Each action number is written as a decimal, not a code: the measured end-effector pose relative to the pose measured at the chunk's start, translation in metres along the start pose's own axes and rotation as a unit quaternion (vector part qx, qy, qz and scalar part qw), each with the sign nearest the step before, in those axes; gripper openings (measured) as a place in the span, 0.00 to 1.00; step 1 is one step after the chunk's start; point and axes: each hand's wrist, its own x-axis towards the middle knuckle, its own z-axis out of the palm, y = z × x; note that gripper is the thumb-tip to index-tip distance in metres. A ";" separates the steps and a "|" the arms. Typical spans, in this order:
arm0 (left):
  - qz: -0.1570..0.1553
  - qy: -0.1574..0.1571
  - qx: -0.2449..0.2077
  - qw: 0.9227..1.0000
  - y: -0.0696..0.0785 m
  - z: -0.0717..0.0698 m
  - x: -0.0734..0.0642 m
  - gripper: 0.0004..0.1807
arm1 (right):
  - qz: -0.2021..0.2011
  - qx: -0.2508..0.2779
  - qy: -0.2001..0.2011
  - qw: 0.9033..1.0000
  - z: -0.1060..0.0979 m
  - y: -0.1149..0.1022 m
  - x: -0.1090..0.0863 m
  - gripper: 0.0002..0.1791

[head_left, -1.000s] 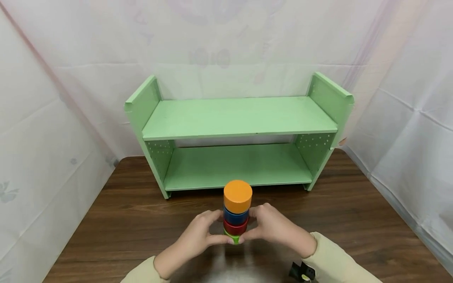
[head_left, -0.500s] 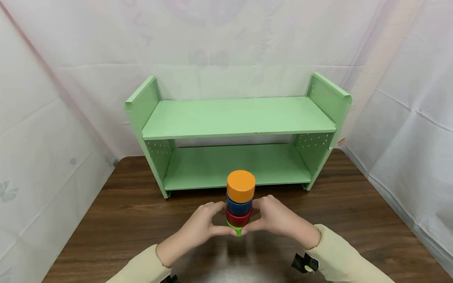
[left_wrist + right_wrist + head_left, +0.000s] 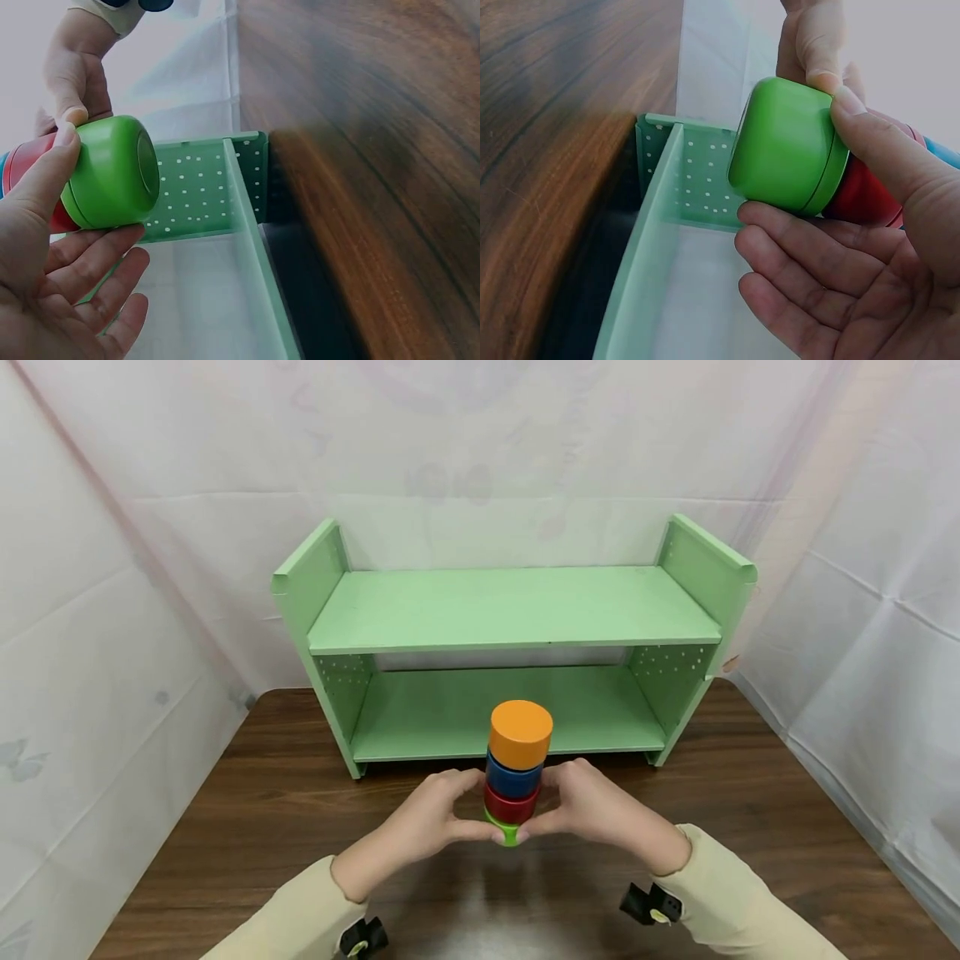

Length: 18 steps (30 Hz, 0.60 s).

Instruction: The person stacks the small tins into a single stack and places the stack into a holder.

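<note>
A stack of round cups is held upright above the table between both hands. From top to bottom it shows an orange cup [image 3: 521,735], a blue cup [image 3: 514,777], a red cup [image 3: 512,803] and a green cup [image 3: 114,172] whose underside faces the left wrist camera. My left hand [image 3: 427,817] grips the stack's left side, thumb on the green cup near its upper edge. From the right, my right hand [image 3: 603,806] grips it likewise, and the two thumb tips nearly meet at the front. In both wrist views, the other fingers spread beneath or beside the cups.
Behind the stack stands a light green two-tier shelf [image 3: 513,610] with perforated side panels, its lower board [image 3: 435,714] close to the cups. Dark brown wood covers the tabletop [image 3: 247,827]. White printed curtains [image 3: 480,452] hang at the back and sides.
Both hands have carried the cup stack up and forward toward the shelf, drifting slightly right. Their grip looks the same, and the head view has shifted a little.
</note>
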 end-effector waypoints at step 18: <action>0.002 0.001 -0.046 0.999 0.008 -0.008 0.021 0.26 | -0.001 -0.022 0.017 1.000 -0.022 0.000 0.002 0.23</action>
